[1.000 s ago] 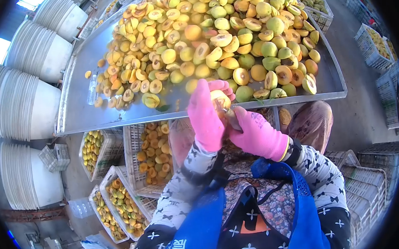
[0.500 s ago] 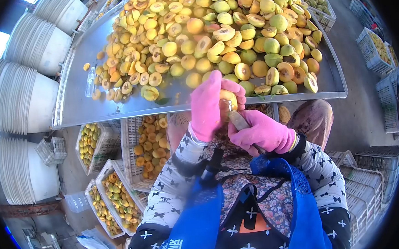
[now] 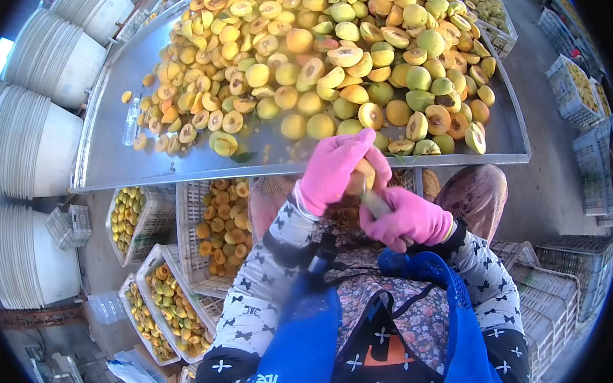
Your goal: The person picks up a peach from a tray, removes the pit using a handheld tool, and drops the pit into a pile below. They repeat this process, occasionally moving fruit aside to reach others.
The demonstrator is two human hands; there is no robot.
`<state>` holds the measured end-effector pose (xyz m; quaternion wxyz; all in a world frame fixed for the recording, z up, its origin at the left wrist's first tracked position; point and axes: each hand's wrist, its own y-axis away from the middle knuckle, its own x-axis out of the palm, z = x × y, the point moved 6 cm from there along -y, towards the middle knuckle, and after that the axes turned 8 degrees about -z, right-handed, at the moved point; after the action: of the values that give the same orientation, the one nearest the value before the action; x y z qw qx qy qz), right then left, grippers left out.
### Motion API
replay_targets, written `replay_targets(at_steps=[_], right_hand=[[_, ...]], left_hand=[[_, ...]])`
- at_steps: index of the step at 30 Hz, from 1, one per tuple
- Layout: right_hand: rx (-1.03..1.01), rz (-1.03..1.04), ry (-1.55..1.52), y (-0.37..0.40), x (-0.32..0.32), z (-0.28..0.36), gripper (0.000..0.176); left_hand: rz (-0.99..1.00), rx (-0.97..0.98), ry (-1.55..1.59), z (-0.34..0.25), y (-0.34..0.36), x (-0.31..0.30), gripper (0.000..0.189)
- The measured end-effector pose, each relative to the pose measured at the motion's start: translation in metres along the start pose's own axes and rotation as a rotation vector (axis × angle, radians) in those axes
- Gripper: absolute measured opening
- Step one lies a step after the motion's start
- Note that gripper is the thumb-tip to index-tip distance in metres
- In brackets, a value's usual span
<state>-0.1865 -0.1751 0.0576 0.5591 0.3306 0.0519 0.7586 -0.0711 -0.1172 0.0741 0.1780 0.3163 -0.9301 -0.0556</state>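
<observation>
My left hand (image 3: 344,169), in a pink glove, is closed around a yellow peach piece (image 3: 359,177), which the fingers partly hide. My right hand (image 3: 408,217), also in a pink glove, grips a short grey pitting knife (image 3: 375,203). The tip of the knife meets the peach, though blur hides exactly how far it goes in. Both hands are just in front of the metal table's near edge, above my lap. Beyond them, many halved and whole peaches (image 3: 299,72) are heaped on the metal table (image 3: 172,173).
Below the table, a crate (image 3: 190,220) holds peach halves. More filled crates (image 3: 157,253) stand at the left, near stacked white tubs (image 3: 19,139). A clear plastic bottle (image 3: 132,123) lies on the table. Empty-looking crates (image 3: 548,296) are stacked at my right.
Both hands have moved slightly down and right. My left fingers have folded further over the peach, and the knife still points into it. The whole view has shifted slightly.
</observation>
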Motion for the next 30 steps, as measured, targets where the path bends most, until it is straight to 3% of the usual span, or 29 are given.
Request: replay_targets(at_steps=[3,6,7,8,11,13,14,16,18,19,22,23,26,27,30], right_hand=[[0.072,0.046,0.116,0.002,0.022,-0.002,0.018],[0.067,-0.167,0.140,0.006,0.000,0.000,0.018],[0.084,-0.185,0.248,0.006,-0.007,-0.003,0.020],[0.102,-0.220,0.348,0.011,-0.017,-0.011,0.022],[-0.325,-0.244,1.163,0.016,-0.044,-0.033,0.023],[-0.324,-0.299,1.355,0.014,-0.049,-0.033,0.026],[-0.329,-0.328,1.457,0.013,-0.052,-0.032,0.028],[-0.276,-0.554,1.211,0.008,-0.069,-0.028,0.033],[-0.243,-0.703,1.062,0.009,-0.074,-0.012,0.035],[-0.342,-0.724,1.123,0.014,-0.072,-0.007,0.037],[-0.348,-0.683,1.100,0.027,-0.069,-0.008,0.038],[-0.314,-0.639,0.986,0.032,-0.064,-0.009,0.039],[-0.175,-0.538,1.081,0.038,-0.054,-0.017,0.038],[-0.258,-0.567,1.063,0.036,-0.053,-0.021,0.034],[-0.345,-0.521,1.091,0.026,-0.041,-0.013,0.031]], left_hand=[[0.018,-0.179,0.126,0.010,0.005,0.001,0.056],[-0.227,0.096,-0.135,-0.003,0.025,-0.036,0.054],[-0.163,0.040,-0.211,-0.006,0.044,-0.056,0.046],[-0.254,-0.007,-0.359,-0.015,0.071,-0.078,0.041],[-0.390,-0.077,-0.718,-0.026,0.141,-0.144,0.024],[-0.655,-0.035,-0.626,-0.035,0.154,-0.179,0.030],[-0.751,-0.004,-0.753,-0.037,0.148,-0.194,0.034],[-0.934,0.072,-1.010,-0.041,0.123,-0.232,0.044],[-1.006,0.009,-1.028,-0.022,0.087,-0.266,0.054],[-1.039,-0.023,-1.032,-0.010,0.071,-0.282,0.059],[-1.129,0.108,-1.556,0.005,0.042,-0.301,0.071],[-1.075,0.054,-1.311,0.009,0.035,-0.306,0.064],[-0.778,0.219,-0.377,0.012,0.025,-0.257,0.060],[-0.662,0.128,-0.058,0.007,0.028,-0.222,0.055],[-0.382,0.119,0.142,0.018,0.018,-0.182,0.054]])
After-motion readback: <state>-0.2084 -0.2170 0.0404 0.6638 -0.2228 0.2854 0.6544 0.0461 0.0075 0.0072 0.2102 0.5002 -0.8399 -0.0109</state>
